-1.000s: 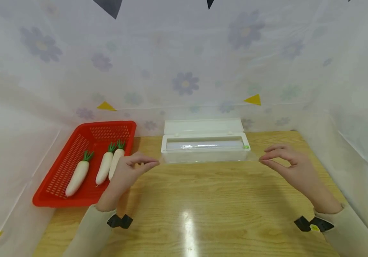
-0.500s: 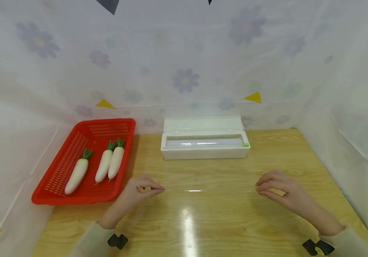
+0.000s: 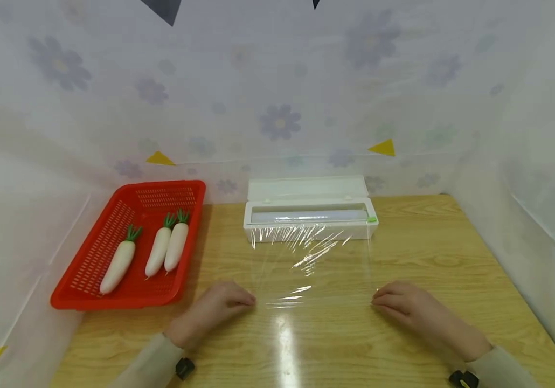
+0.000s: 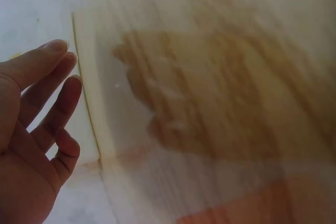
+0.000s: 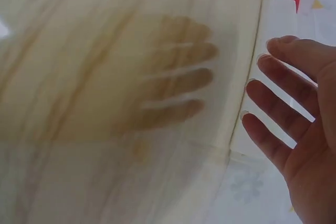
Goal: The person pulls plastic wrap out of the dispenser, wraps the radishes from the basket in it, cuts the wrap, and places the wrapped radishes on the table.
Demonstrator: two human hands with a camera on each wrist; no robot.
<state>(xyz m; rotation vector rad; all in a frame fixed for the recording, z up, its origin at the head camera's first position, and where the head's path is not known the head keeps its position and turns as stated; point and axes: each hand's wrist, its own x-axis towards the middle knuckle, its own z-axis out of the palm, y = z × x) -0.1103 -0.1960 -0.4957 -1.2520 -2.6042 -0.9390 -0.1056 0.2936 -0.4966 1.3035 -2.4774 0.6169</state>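
A sheet of clear cling film [image 3: 306, 261] stretches from a white dispenser box [image 3: 308, 188] toward me, low over the wooden table. My left hand [image 3: 219, 307] pinches its near left corner between thumb and fingertips. At the near right corner my right hand [image 3: 410, 310] pinches the film the same way. The roll [image 3: 306, 217] lies inside the box, whose lid stands up at the back. In the left wrist view the thumb [image 4: 50, 48] meets the forefinger while the other fingers curve loosely.
A red plastic basket [image 3: 59, 293] stands at the left with a few white radishes [image 3: 118, 265] in it, green tops up. Pale flowered sheeting [image 3: 279, 70] encloses the wooden table [image 3: 428, 237] at the back and sides.
Both hands have drawn back from the box toward me and down close to the table, pulling the film out. The film now shows as a wide shiny sheet. Basket and radishes stay put.
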